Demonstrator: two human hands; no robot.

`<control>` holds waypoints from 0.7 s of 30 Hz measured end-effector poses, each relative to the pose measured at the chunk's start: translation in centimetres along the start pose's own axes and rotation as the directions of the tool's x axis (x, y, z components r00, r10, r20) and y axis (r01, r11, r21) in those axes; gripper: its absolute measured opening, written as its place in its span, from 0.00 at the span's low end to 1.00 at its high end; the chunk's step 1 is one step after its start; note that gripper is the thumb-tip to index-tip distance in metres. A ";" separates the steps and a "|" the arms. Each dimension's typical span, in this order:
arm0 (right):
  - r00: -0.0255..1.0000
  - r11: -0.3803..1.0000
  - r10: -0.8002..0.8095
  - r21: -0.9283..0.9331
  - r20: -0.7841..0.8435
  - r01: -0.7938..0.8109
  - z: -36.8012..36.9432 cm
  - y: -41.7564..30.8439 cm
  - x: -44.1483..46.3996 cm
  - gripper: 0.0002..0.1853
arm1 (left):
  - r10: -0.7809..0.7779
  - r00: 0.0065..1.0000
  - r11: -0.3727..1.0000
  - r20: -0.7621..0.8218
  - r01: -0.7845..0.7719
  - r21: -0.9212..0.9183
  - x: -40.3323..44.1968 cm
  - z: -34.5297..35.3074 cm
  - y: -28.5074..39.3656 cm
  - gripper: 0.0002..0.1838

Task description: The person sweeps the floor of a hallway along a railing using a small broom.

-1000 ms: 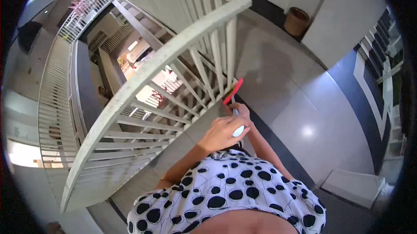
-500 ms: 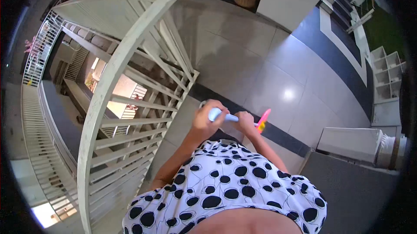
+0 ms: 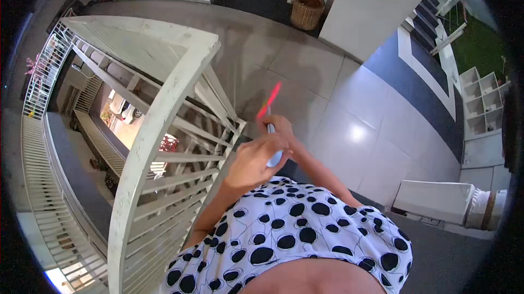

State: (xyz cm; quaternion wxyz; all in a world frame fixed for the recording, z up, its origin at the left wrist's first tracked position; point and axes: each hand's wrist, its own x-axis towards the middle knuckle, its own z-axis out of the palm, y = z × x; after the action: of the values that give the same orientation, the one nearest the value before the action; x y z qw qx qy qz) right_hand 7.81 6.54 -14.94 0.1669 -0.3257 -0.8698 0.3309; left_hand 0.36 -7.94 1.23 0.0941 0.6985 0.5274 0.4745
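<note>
From here I see one long-handled tool [image 3: 271, 128], near the middle of the frame, gripped by the left hand [image 3: 254, 159] near its top end and the right hand [image 3: 280, 127] further along. The handle's pale blue, rounded end [image 3: 275, 159] peeks out below the left hand, just below the frame's centre. A short greyish stretch of shaft shows by the right hand. Beyond, just above centre, the narrow bright pinkish-red head [image 3: 270, 99] slants from lower left to upper right, its detail blurred.
</note>
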 end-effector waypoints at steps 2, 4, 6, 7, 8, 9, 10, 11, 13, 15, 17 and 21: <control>0.998 1.000 -0.006 -0.001 -0.069 0.006 1.7 2.5 0.3 0.10 | 0.028 1.000 0.999 0.013 -0.029 0.046 -0.1 1.5 -1.1 0.10; 0.979 1.000 -0.016 0.001 -0.203 0.017 4.0 5.6 0.1 0.11 | -0.040 0.999 0.999 0.004 0.040 -0.013 -0.7 2.9 -2.2 0.09; 0.987 0.997 -0.046 -0.063 -0.153 0.037 6.3 9.0 -2.8 0.11 | -0.085 0.996 0.996 0.004 0.085 -0.033 -1.6 3.8 -3.0 0.08; 0.992 0.990 -0.072 -0.131 -0.105 0.058 6.8 10.2 -4.7 0.11 | -0.121 0.992 0.986 0.036 0.125 -0.113 -2.0 4.3 -3.3 0.08; 0.995 0.995 -0.003 -0.104 -0.097 -0.008 5.9 9.3 -6.5 0.11 | -0.155 0.985 0.968 0.070 0.166 -0.191 -2.4 4.8 -3.5 0.07; 0.994 0.994 0.067 -0.077 -0.088 -0.074 5.0 8.5 -8.3 0.11 | -0.185 0.977 0.941 0.106 0.208 -0.266 -2.8 5.3 -3.8 0.07; 0.991 0.982 0.132 -0.131 -0.026 -0.134 5.6 10.6 -9.9 0.11 | -0.190 0.976 0.942 0.106 0.212 -0.261 -3.1 5.9 -4.0 0.07; 0.975 0.963 0.221 -0.162 0.023 -0.215 5.0 11.0 -11.3 0.12 | -0.209 0.971 0.931 0.119 0.235 -0.280 -3.4 6.6 -4.2 0.07; 0.903 0.896 0.415 -0.221 0.110 -0.385 2.6 9.6 -13.8 0.12 | -0.245 0.959 0.907 0.146 0.279 -0.316 -3.7 7.5 -4.4 0.06; 0.927 0.884 0.370 -0.283 -0.063 -0.372 1.9 10.5 -14.2 0.15 | -0.271 0.953 0.896 0.134 0.300 -0.327 -2.9 7.9 -4.9 0.06; 0.922 0.883 0.386 -0.285 -0.007 -0.372 1.0 10.4 -15.8 0.17 | -0.328 0.932 0.861 0.154 0.362 -0.357 -2.9 8.1 -5.0 0.07; 0.873 0.876 0.482 -0.035 0.077 -0.481 0.1 9.4 -16.9 0.14 | -0.312 0.937 0.829 0.156 0.349 -0.437 -3.7 9.2 -6.2 0.08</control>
State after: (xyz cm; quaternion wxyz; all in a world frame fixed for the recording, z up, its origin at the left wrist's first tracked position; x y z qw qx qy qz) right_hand 24.46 0.42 -22.74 0.0406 -0.5189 -0.7701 0.3687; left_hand 3.36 -4.97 -9.64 0.3570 0.5725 0.5092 0.5342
